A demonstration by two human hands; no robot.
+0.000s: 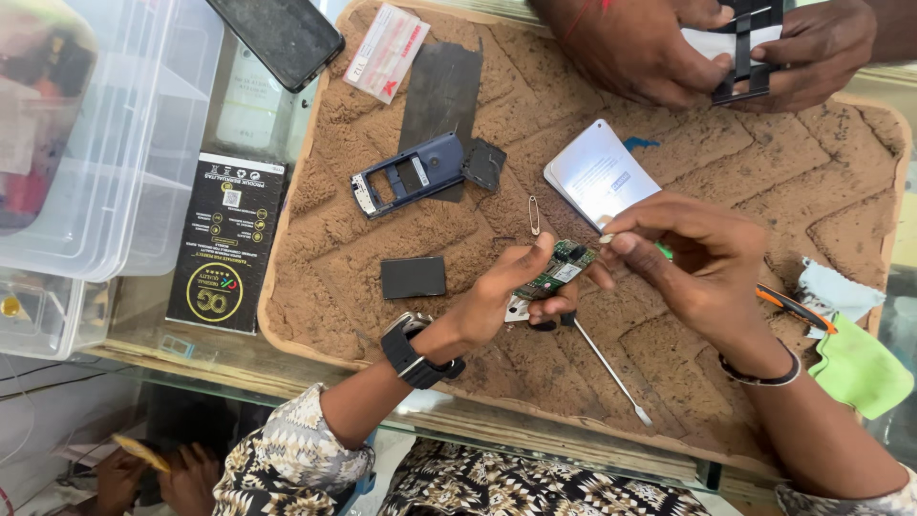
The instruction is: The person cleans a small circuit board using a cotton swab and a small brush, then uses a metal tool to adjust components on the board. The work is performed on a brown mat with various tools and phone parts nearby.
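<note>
**Circuit board pinched over the brown mat**

I see stacked clear plastic bins (115, 143) at the table's left edge, contents blurred. My left hand (506, 291) grasps a small green circuit board (554, 270) between thumb and fingers, above the mat (382, 229). My right hand (688, 258) pinches a tiny tool tip just beside the board's upper end.

Circuit board (552, 272) half hidden under left hand (506, 291). Co-worker's hands (707, 48) cut off at top edge. Item pinched in right hand (693, 258) too small to tell.
</note>
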